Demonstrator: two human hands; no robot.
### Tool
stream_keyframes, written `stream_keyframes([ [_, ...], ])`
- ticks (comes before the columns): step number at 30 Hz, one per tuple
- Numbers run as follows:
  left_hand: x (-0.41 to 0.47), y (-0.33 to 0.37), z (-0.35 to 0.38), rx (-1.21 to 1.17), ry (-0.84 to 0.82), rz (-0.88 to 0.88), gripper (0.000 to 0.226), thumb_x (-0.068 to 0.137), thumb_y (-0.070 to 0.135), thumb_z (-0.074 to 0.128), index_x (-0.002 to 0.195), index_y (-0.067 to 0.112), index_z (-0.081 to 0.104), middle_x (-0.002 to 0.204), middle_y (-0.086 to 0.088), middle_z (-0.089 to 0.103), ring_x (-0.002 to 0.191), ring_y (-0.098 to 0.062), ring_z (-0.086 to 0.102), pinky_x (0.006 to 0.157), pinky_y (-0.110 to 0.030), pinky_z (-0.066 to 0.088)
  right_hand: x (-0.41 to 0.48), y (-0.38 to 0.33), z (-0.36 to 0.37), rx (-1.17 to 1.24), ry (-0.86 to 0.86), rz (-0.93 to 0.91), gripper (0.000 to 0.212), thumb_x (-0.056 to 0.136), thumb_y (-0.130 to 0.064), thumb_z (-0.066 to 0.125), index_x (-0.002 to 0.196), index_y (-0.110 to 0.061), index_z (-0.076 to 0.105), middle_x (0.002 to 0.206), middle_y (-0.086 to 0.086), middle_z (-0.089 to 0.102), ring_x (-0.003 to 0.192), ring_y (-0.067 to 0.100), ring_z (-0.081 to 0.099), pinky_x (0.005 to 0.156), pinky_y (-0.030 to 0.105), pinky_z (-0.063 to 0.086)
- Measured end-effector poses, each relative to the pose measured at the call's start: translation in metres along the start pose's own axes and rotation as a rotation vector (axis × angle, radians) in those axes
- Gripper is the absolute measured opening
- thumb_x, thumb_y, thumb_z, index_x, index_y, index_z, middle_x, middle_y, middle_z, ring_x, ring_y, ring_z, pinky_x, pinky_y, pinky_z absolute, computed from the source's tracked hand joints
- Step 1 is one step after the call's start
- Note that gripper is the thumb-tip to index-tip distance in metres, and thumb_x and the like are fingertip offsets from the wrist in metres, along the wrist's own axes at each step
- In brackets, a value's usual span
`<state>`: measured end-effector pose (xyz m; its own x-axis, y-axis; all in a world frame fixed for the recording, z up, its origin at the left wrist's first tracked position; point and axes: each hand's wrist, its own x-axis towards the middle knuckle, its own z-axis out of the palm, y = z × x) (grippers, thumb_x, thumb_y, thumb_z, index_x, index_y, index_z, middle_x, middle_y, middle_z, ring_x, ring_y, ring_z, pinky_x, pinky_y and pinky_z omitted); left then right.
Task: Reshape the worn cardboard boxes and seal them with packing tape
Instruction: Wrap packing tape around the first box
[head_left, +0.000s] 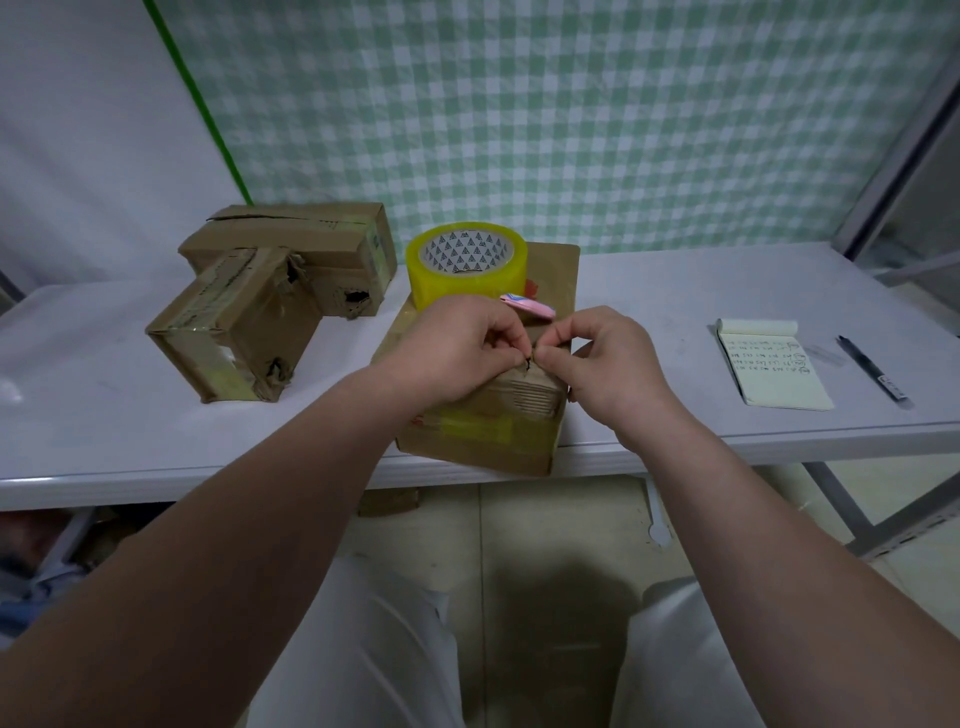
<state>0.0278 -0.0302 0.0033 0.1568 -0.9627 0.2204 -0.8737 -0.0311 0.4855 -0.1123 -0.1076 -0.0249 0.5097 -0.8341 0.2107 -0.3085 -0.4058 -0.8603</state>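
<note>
At the far left of the white table two worn cardboard boxes touch each other: a front box with torn corners and old tape, tilted, and a back box behind it. Well apart to their right, at the table's near edge, stands the middle box, with a yellow tape roll lying flat on its far top and a small pink object just beside the roll.

Both bare forearms reach forward and converge over this box. The left hand is knuckles up, its fingers curled, thumb and forefinger pinching a torn cardboard edge on the box top. The right hand mirrors it, fingers curled, its pinch touching the same tear from the other side.

Further right lie a written notepad and, beside it, a black pen.
</note>
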Motion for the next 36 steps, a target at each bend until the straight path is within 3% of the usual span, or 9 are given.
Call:
stream_keyframes([
  [5, -0.009, 0.003, 0.01, -0.01, 0.181, -0.059, 0.01, 0.081, 0.023, 0.073, 0.076, 0.021, 0.065, 0.065, 0.013, 0.055, 0.06, -0.001, 0.049, 0.058, -0.017, 0.039, 0.001, 0.002, 0.003, 0.004, 0.012, -0.012, 0.03, 0.079, -0.012, 0.072, 0.059, -0.032, 0.061, 0.096, 0.005, 0.06, 0.074, 0.02, 0.055, 0.072, 0.035, 0.051],
  [10, -0.026, -0.003, 0.018, 0.023, 0.301, 0.132, 0.015, 0.083, 0.021, 0.065, 0.084, 0.01, 0.076, 0.083, -0.002, 0.069, 0.08, -0.015, 0.061, 0.072, -0.031, 0.049, 0.001, 0.005, 0.006, 0.023, 0.041, -0.017, 0.028, 0.079, -0.013, 0.073, 0.061, -0.032, 0.062, 0.099, 0.004, 0.06, 0.076, 0.019, 0.054, 0.076, 0.037, 0.052],
  [15, -0.038, -0.007, 0.026, 0.062, 0.273, 0.188, 0.024, 0.086, 0.024, 0.059, 0.1, 0.012, 0.075, 0.098, -0.002, 0.07, 0.09, -0.02, 0.062, 0.08, -0.029, 0.046, 0.0, 0.008, 0.009, 0.016, 0.075, -0.024, 0.027, 0.079, -0.015, 0.073, 0.063, -0.033, 0.061, 0.099, 0.003, 0.06, 0.076, 0.018, 0.054, 0.075, 0.032, 0.049],
  [18, -0.04, -0.008, 0.027, 0.09, 0.27, 0.196, 0.027, 0.088, 0.026, 0.056, 0.103, 0.013, 0.074, 0.1, -0.002, 0.07, 0.091, -0.023, 0.062, 0.08, -0.032, 0.048, -0.006, 0.011, 0.009, 0.13, 0.121, -0.014, 0.019, 0.085, -0.02, 0.067, 0.072, -0.033, 0.065, 0.1, -0.002, 0.061, 0.077, 0.018, 0.059, 0.071, 0.038, 0.054],
  [21, -0.04, -0.007, 0.029, 0.129, 0.266, 0.203, 0.033, 0.089, 0.03, 0.05, 0.104, 0.012, 0.074, 0.103, -0.002, 0.07, 0.092, -0.024, 0.062, 0.081, -0.03, 0.046, -0.015, 0.013, 0.008, 0.314, 0.152, 0.051, 0.019, 0.095, -0.017, 0.054, 0.086, -0.028, 0.067, 0.108, 0.007, 0.061, 0.065, 0.011, 0.057, 0.051, 0.024, 0.05],
  [25, -0.04, -0.004, 0.03, 0.154, 0.259, 0.199, 0.038, 0.089, 0.031, 0.046, 0.104, 0.01, 0.074, 0.104, -0.004, 0.071, 0.093, -0.027, 0.061, 0.085, -0.024, 0.037, -0.022, 0.015, 0.012, 0.365, 0.188, 0.087, 0.021, 0.095, -0.014, 0.052, 0.09, -0.028, 0.067, 0.108, 0.013, 0.06, 0.053, 0.001, 0.054, 0.05, 0.019, 0.047],
  [32, -0.041, -0.002, 0.033, 0.187, 0.276, 0.227, 0.035, 0.088, 0.025, 0.047, 0.102, 0.007, 0.074, 0.101, -0.007, 0.071, 0.09, -0.031, 0.061, 0.085, -0.019, 0.032, -0.027, 0.016, 0.016, 0.35, 0.192, 0.075, 0.018, 0.093, -0.015, 0.057, 0.092, -0.03, 0.067, 0.113, 0.0, 0.056, 0.057, 0.005, 0.058, 0.052, 0.022, 0.05],
  [36, -0.04, -0.004, 0.032, 0.185, 0.236, 0.203, 0.033, 0.09, 0.026, 0.05, 0.108, 0.008, 0.072, 0.108, -0.005, 0.07, 0.096, -0.03, 0.059, 0.087, -0.02, 0.032, -0.032, 0.016, 0.017, 0.303, 0.18, 0.018, 0.018, 0.092, -0.021, 0.059, 0.092, -0.039, 0.062, 0.115, -0.002, 0.053, 0.076, 0.017, 0.06, 0.049, 0.018, 0.049],
])
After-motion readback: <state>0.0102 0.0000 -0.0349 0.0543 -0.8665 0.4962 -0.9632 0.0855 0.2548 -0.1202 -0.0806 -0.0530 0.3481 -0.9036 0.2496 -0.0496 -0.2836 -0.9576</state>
